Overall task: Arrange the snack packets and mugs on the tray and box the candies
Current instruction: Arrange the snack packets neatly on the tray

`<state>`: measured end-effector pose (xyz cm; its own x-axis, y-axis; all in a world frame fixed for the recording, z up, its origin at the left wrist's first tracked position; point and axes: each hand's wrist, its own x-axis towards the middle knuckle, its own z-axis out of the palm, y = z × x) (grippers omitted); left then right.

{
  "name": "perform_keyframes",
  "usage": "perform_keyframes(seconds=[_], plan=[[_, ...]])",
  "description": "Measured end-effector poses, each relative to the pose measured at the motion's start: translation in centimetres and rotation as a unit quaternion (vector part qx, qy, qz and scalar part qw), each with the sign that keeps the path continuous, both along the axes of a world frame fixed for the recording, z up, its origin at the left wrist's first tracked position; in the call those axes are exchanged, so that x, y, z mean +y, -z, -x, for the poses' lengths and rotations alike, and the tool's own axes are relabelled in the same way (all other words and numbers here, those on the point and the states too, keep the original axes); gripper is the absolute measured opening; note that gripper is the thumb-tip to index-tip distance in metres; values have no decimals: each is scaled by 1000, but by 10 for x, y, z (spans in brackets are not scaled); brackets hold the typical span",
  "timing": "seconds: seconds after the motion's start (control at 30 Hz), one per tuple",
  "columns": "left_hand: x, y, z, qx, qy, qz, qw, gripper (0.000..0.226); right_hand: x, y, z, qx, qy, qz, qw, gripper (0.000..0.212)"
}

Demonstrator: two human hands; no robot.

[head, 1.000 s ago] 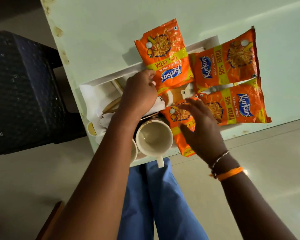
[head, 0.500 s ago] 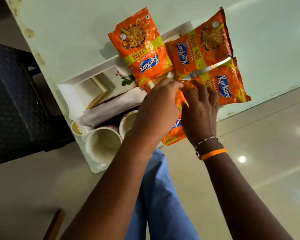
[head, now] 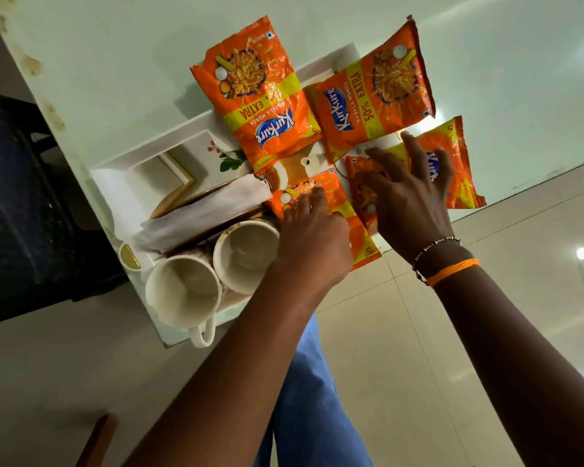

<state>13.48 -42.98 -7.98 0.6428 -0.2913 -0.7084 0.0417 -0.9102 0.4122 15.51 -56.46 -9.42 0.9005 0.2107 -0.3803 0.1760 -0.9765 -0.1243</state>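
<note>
Since half a second ago both hands have parted: then they were bunched together over one packet at the tray's near edge, now each lies on its own packet. The left hand (head: 312, 241) reaches in from below, palm down, fingers together and flat on the near-left packet (head: 321, 210), pressing rather than gripping it. The right hand (head: 410, 193) comes in beside it, palm down, fingers spread wide across the near-right packet (head: 459, 170), with the fingertips reaching toward the packet behind; it clasps nothing. A beaded bracelet (head: 435, 246) and an orange band (head: 452, 266) circle the right wrist.

Four orange packets are in view, all lying flat. The far-left packet (head: 257, 92) has its long axis running away from the person, its printed name upside down toward the viewer, its far end overhanging the tray (head: 115, 176) onto the table (head: 115, 62). The far-right packet (head: 375, 92) lies slantwise, its top toward the far right. The near-right packet lies more crosswise, its end past the tray's right side. The near-left packet runs diagonally, its near end over the tray's front edge.

Two white mugs (head: 182, 291) stand upright, side by side and touching, at the tray's near-left corner; the left one's handle points toward the person. Just behind them a folded white napkin (head: 203, 210) lies across a plate. Blue trousers (head: 304, 399) show below the table edge, and a dark chair (head: 24, 210) stands at left.
</note>
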Motion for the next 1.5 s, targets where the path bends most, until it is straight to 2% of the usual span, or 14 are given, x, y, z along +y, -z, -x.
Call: perform_keyframes(seconds=[0.1, 0.2, 0.27, 0.4, 0.53, 0.73, 0.83, 0.93, 1.0, 1.13, 1.33, 1.5], plan=[[5, -2, -10, -40, -58, 25, 997, 49, 13, -6, -7, -73, 31, -56, 995, 33], [19, -1, -29, -99, -104, 17, 990, 54, 26, -2, -25, -125, 32, -62, 990, 29], [32, 2, -43, -118, -130, -12, 984, 56, 35, 3, -42, -125, 17, -59, 990, 36], [51, 13, -60, -97, -155, -62, 981, 60, 44, 20, -64, -77, -24, -4, 997, 55], [58, 23, -64, -116, -137, -31, 983, 58, 38, 26, -73, -86, -37, 16, 995, 46], [55, 23, -66, -128, -136, -2, 982, 54, 32, 20, -80, -67, -51, -2, 996, 44], [48, 17, -61, -135, -141, -4, 981, 57, 28, 9, -64, -99, 2, -21, 995, 43], [39, 11, -42, -142, -122, 11, 982, 58, 20, 0, -27, -151, 96, -37, 983, 33], [31, 9, -24, -145, -87, 14, 986, 57, 14, 3, -3, -150, 114, -20, 982, 29], [11, 8, 4, -157, -16, -5, 987, 51, 3, 17, 22, -77, 89, 17, 993, 46], [-4, 7, 13, -126, 40, -61, 989, 50, -6, 22, 11, -33, 23, -20, 999, 52], [-2, 7, 9, -105, 51, -69, 991, 54, -15, 17, 0, -1, -43, -22, 999, 58]])
